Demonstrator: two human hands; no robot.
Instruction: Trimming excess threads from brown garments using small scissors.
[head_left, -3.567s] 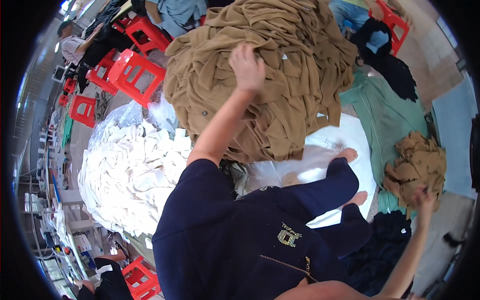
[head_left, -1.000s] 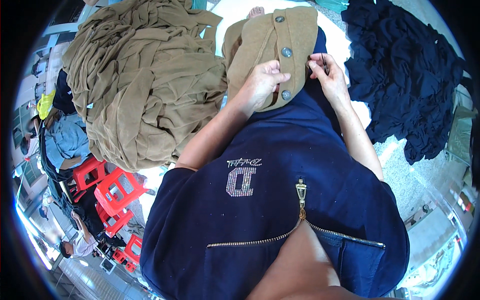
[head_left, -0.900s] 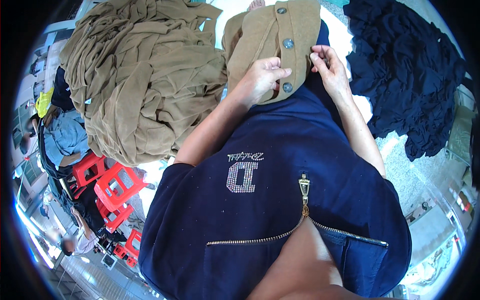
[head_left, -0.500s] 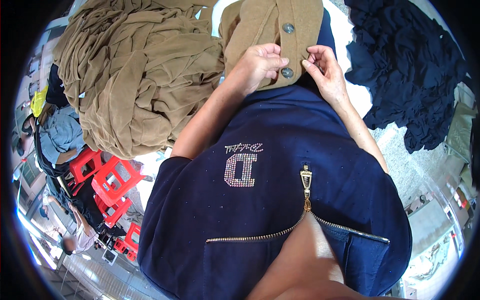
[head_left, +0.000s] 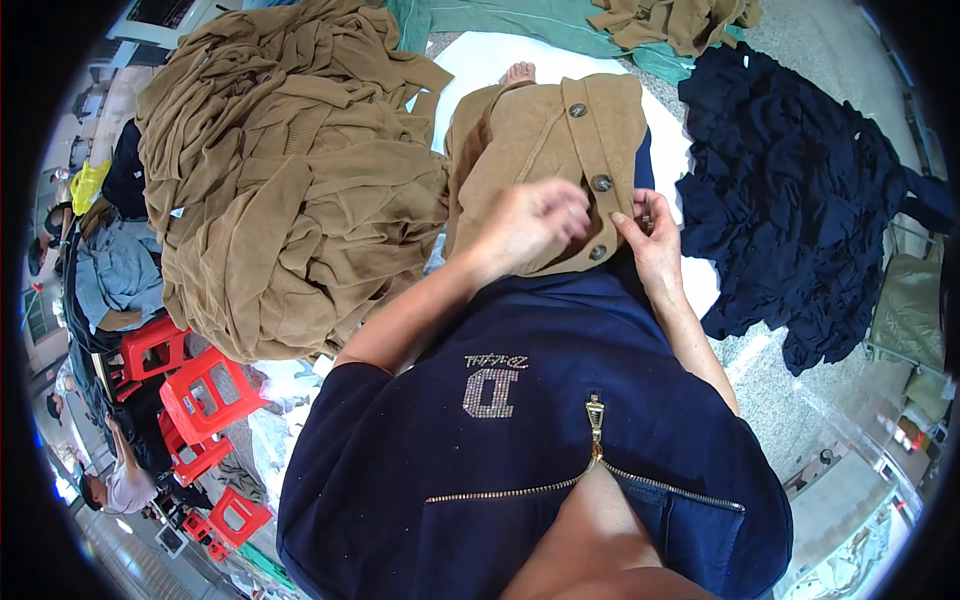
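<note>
A tan knit cardigan (head_left: 530, 135) lies across my lap, its button band running down the right side. Three dark round buttons show on the band, including an upper button (head_left: 576, 110) and a middle button (head_left: 601, 183). My right hand (head_left: 652, 242) pinches the band's edge between thumb and fingers, between the middle and lowest buttons. Just left of the band is my left hand (head_left: 540, 225), fingers bent and smeared by motion over the cloth. Whether it holds anything cannot be made out.
To the left rises a large heap of tan knit garments (head_left: 290, 190). A dark navy garment pile (head_left: 790, 190) lies on the right. More tan garments (head_left: 685, 22) rest on a green sheet (head_left: 480, 15) at the far side. Red stools (head_left: 212, 393) and people are at the left.
The view has tilted, so the cardigan and hands sit lower and more of the far side shows. My left hand has come away from beside the lower button; my right now pinches the band's edge.
</note>
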